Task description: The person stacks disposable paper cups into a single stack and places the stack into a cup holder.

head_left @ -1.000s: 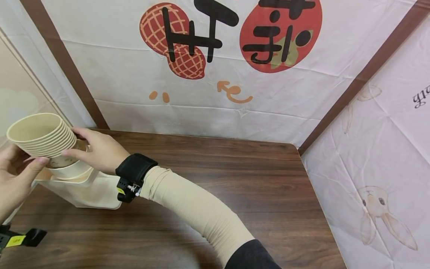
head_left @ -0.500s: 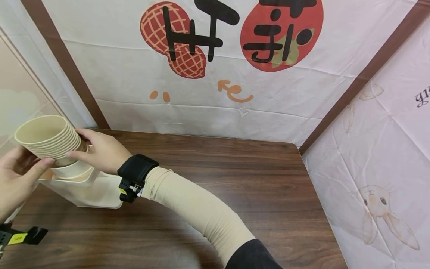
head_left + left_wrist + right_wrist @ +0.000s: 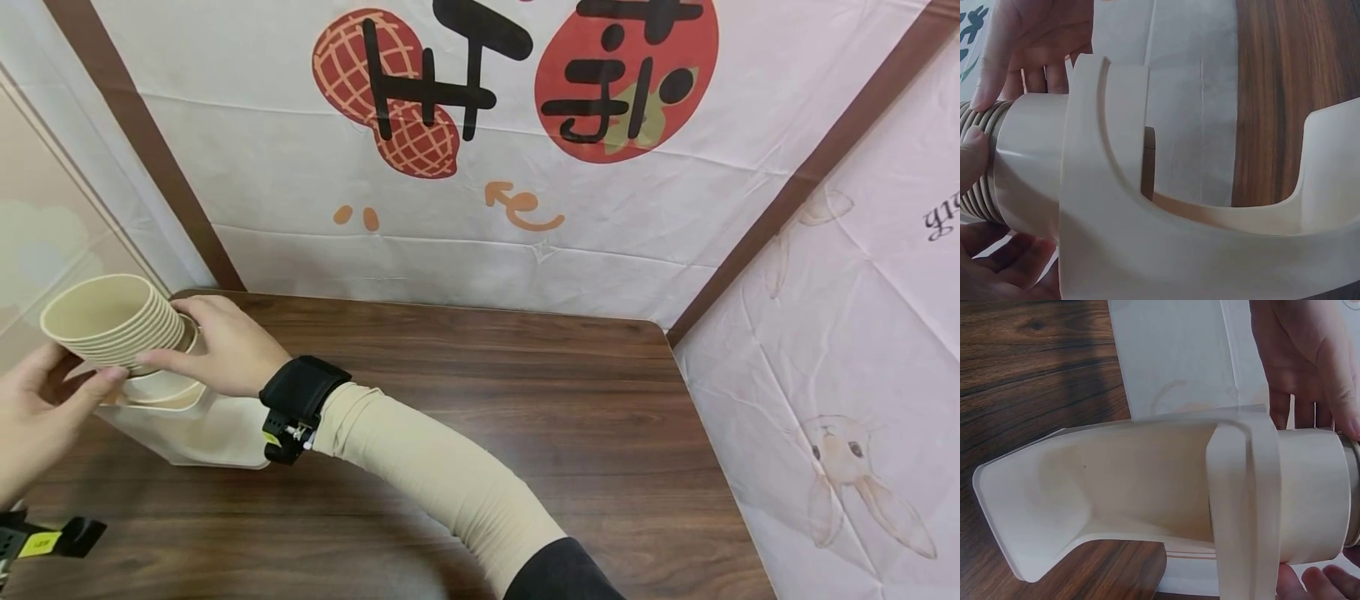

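A nested stack of pale paper cups (image 3: 105,312) leans in the ring-shaped top of a cream plastic cup dispenser (image 3: 217,429), at the far left of the table in the head view. My left hand (image 3: 45,408) grips the stack from its near left side, with the thumb below the rims. From the right, my right hand (image 3: 232,346) holds the same stack, thumb across its front. In the left wrist view, the stacked rims (image 3: 985,187) sit close to the dispenser's collar (image 3: 1029,162). The lower cups are hidden inside that collar.
The dark wooden table (image 3: 480,433) extends to the right of the dispenser. A white printed cloth (image 3: 465,258) hangs along the table's back edge, and another cloth (image 3: 825,392) hangs on the right side.
The cup stack has moved down and slightly right, deeper into the dispenser's collar, and less of the cups' printed side shows. Both hands have moved down with it.
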`<state>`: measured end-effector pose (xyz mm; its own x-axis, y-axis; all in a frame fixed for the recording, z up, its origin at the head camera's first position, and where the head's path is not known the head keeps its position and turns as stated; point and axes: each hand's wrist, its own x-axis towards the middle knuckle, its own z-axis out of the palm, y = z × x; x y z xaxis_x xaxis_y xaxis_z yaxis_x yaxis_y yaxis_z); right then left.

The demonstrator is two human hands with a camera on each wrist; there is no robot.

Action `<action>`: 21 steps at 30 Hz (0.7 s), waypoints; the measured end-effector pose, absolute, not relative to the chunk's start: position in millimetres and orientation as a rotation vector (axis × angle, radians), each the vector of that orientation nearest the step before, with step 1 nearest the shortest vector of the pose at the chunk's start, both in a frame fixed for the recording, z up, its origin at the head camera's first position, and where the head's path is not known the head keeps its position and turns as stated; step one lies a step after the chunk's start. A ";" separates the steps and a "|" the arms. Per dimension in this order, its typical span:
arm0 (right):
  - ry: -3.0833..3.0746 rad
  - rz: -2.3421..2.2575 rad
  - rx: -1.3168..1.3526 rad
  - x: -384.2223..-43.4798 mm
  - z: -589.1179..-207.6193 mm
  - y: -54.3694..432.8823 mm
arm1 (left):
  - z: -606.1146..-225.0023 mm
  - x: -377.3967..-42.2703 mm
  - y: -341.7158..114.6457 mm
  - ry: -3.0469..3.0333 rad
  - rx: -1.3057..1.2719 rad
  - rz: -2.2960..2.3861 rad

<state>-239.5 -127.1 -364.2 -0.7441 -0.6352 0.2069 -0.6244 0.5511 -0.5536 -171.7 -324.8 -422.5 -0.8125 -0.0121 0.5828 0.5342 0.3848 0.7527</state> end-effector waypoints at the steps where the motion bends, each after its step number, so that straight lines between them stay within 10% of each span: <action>1: 2.760 -0.958 -1.083 -238.6 -364.7 -127.1 | -423.6 -171.9 -325.4 -2.121 -0.463 -1.495; 21: 2.782 -0.955 -0.991 -234.1 -369.4 -124.3 | -425.0 -171.2 -327.1 -2.174 -0.452 -1.460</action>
<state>-234.1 -124.3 -369.4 -0.7956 -0.5836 0.1626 -0.5604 0.6071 -0.5634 -171.2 -327.1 -425.0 -0.8306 0.0064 0.5568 0.5178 0.3765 0.7682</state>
